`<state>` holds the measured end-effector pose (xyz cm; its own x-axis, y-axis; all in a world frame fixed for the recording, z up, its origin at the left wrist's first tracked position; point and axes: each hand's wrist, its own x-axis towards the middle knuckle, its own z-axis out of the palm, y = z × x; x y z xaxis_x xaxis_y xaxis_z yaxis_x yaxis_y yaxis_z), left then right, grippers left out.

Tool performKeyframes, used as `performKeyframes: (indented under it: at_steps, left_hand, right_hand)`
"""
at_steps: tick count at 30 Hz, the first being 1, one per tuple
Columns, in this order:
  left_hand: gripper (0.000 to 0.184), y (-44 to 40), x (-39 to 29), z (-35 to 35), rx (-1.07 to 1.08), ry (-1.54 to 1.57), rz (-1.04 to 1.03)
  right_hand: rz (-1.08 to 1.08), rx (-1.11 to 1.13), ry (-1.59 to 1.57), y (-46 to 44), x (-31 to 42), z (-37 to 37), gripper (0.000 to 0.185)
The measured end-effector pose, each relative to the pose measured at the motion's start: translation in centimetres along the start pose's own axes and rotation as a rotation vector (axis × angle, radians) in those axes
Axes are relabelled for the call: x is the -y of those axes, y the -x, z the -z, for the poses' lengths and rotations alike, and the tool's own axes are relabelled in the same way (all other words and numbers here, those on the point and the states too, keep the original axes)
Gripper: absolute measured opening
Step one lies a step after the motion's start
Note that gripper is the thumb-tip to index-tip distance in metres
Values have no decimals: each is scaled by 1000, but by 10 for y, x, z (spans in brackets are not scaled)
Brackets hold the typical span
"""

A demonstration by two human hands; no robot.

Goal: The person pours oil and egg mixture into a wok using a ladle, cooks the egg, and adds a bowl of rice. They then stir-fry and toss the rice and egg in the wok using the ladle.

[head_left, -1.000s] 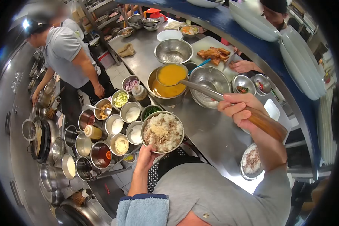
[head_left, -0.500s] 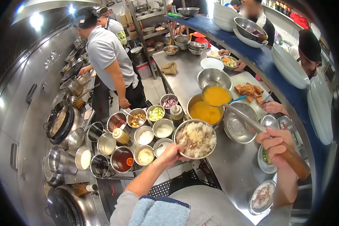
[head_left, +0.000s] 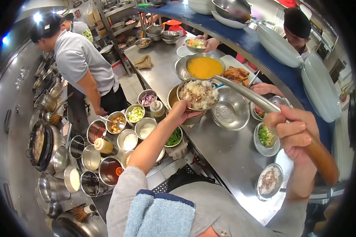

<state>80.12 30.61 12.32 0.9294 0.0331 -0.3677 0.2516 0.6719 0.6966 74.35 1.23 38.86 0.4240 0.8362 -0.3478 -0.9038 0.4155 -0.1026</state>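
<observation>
My right hand (head_left: 292, 132) grips the wooden handle of a big metal ladle (head_left: 245, 93), whose bowl is full of yellow liquid, possibly beaten egg. In my left hand (head_left: 180, 112) is a metal bowl of rice (head_left: 198, 94) topped with brown and pale bits; the fingers hold its near-left side. This bowl hangs just below the ladle and hides most of a metal pot (head_left: 172, 96) behind it. Right of the pot stands a perforated metal strainer bowl (head_left: 231, 108), with part of a blue utensil beside the ladle's shaft.
Several metal containers of ingredients, among them chopped green vegetable (head_left: 135, 114) and red onion (head_left: 148, 98), stand to the left. A board with browned meat (head_left: 236, 74) lies beyond. Overhead right runs a blue shelf (head_left: 241, 43) with white dishes. A person in grey (head_left: 81, 59) stands at the woks.
The rice bowl has moved forward, over the pot and up close under the ladle. The ladle is raised and farther forward. The whole view has swung to the right.
</observation>
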Motion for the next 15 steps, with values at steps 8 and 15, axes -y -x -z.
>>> performKeyframes:
  at_steps: [8,15]
  left_hand:
    - [44,20,19,-13,-32,101,-139]
    - [32,107,54,4,-271,230,-297]
  right_hand:
    - [-2,28,74,29,-28,-1,41]
    - [-279,137,164,55,-49,10,50]
